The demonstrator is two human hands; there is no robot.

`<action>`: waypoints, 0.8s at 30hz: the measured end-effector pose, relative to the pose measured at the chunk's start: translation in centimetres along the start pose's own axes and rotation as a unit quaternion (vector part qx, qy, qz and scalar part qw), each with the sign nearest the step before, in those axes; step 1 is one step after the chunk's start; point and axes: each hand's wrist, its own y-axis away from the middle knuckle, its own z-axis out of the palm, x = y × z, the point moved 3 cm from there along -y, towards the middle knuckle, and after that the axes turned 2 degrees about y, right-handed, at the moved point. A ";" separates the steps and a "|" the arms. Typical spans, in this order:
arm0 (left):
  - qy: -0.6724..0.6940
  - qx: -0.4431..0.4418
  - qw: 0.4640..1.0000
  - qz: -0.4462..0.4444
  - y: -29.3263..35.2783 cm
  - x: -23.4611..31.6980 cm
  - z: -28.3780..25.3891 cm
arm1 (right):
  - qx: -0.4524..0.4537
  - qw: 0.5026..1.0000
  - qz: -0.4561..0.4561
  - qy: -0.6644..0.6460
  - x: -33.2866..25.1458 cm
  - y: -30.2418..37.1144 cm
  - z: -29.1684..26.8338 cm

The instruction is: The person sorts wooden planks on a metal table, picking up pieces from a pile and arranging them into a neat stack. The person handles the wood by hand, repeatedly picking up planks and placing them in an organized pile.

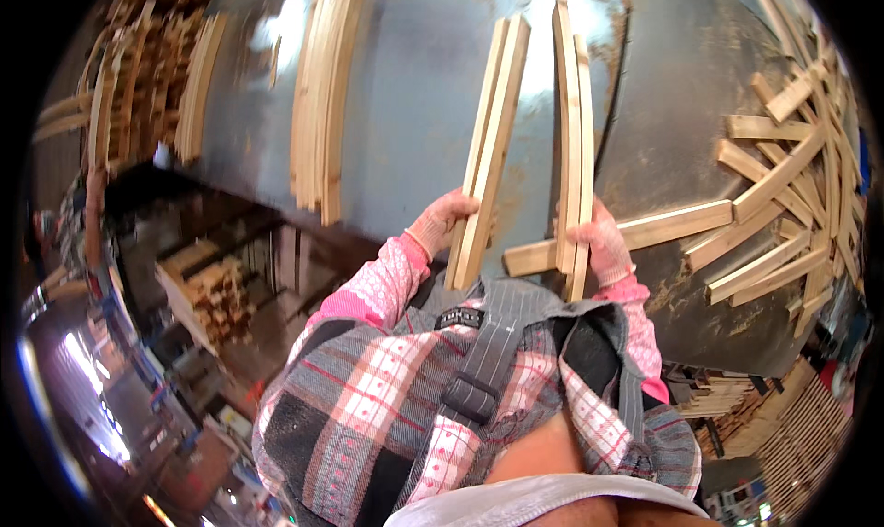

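Two long, squared wood strips (494, 140) lie side by side in my left hand (444, 221), whose fingers wrap round their near part. To the right, my right hand (603, 242) grips another pair of wood strips (573, 140) near the close end. Both pairs point away from me over a grey metal table (414, 94), with a gap between them. A single wood strip (677, 225) lies crosswise on the table, passing beneath the right-hand pair. Pink patterned sleeves cover both my forearms.
A tidy bundle of strips (324, 104) lies on the table to the left, with a smaller bundle (200, 90) beyond it. On the right is a jumbled heap of strips (792, 177). Stacked wood (138, 76) stands past the table's left end. A wooden crate of offcuts (216, 297) sits below.
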 end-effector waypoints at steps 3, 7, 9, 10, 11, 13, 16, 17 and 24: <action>-0.025 0.048 0.997 0.053 1.0 0.8 1.9 | -0.030 0.999 0.038 0.014 1.0 -2.4 1.8; -0.293 0.189 0.914 0.209 -0.3 4.6 1.7 | -0.111 0.981 0.014 0.158 1.5 -6.7 8.8; -0.507 0.261 0.806 0.158 0.4 7.2 4.5 | -0.039 0.937 0.057 0.341 3.9 -8.3 11.2; -0.573 0.327 0.742 0.117 0.5 8.2 4.8 | 0.034 0.857 0.119 0.501 3.2 -8.2 13.3; -0.606 0.373 0.688 0.146 0.8 8.2 5.7 | 0.021 0.826 0.124 0.550 2.7 -8.5 14.4; -0.656 0.409 0.606 0.185 0.6 8.0 6.9 | -0.008 0.753 0.125 0.646 1.4 -8.9 16.0; -0.686 0.433 0.567 0.138 -0.7 8.7 6.8 | -0.074 0.693 0.129 0.706 0.1 -8.9 16.8; -0.704 0.432 0.550 0.123 -0.6 9.3 7.2 | -0.082 0.698 0.116 0.702 -0.3 -8.7 16.2; -0.678 0.420 0.562 0.217 2.0 14.5 2.8 | 0.223 0.711 0.036 0.666 -2.5 -1.7 1.2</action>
